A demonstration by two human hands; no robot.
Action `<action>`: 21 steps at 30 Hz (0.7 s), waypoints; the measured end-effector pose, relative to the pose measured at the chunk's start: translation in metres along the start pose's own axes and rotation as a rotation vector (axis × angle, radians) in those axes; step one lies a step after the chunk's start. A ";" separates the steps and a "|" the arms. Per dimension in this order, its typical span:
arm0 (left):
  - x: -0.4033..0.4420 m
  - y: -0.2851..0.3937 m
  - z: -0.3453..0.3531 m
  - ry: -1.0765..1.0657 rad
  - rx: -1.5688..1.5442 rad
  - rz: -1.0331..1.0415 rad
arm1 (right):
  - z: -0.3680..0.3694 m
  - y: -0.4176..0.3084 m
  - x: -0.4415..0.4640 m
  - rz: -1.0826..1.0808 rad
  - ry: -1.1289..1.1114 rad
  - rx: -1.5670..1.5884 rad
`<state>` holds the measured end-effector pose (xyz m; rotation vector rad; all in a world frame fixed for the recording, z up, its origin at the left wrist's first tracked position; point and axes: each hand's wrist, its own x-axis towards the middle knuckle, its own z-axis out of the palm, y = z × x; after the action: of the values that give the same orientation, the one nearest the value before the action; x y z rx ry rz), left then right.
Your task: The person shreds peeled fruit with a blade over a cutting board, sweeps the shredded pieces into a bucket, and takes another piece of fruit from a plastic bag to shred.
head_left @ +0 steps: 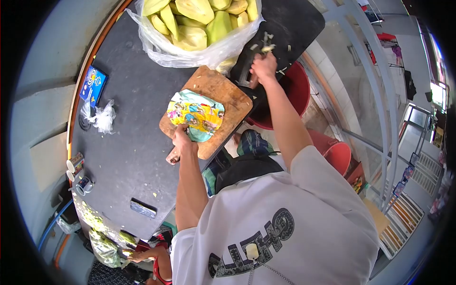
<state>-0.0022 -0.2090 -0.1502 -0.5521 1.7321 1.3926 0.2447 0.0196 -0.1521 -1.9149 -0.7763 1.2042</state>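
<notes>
My left hand [183, 138] is closed on the near edge of a colourful printed cloth [199, 114]. The cloth lies bunched on a worn wooden chopping board [232, 97], whose handle [173, 156] sticks out just below that hand. Over the table's right side, my right hand [264, 67] grips a wide-bladed knife [245, 71], blurred by motion. Pale scraps lie around the blade and beyond my fingers. Behind the board stands a clear plastic bag [166, 56] full of peeled, yellow-green fruit or vegetable pieces [194, 12].
A red bin [304, 85] stands below the table's [133, 142] right edge, with another red container [335, 154] nearer me. A phone [143, 208], crumpled plastic [103, 116], a blue box [93, 85] and cups [75, 163] sit leftward. Another person's hand [135, 255] is at lower left.
</notes>
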 end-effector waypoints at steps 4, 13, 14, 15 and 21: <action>-0.001 0.001 0.003 0.024 -0.020 0.002 | -0.079 0.031 -0.007 -0.036 0.084 0.048; -0.003 0.001 0.004 0.030 0.006 0.004 | -0.170 0.017 -0.058 -0.195 0.210 0.131; -0.003 0.001 0.003 0.038 0.008 -0.012 | -0.171 0.022 -0.063 -0.283 0.278 0.161; -0.002 0.002 0.004 0.042 0.005 -0.025 | -0.172 0.025 -0.064 -0.376 0.346 0.192; -0.004 0.002 0.002 -0.056 -0.001 0.012 | -0.177 0.109 -0.034 -0.335 0.362 -0.611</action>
<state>-0.0006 -0.2069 -0.1465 -0.4998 1.6930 1.4040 0.4060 -0.1136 -0.1745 -2.2654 -1.2975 0.4143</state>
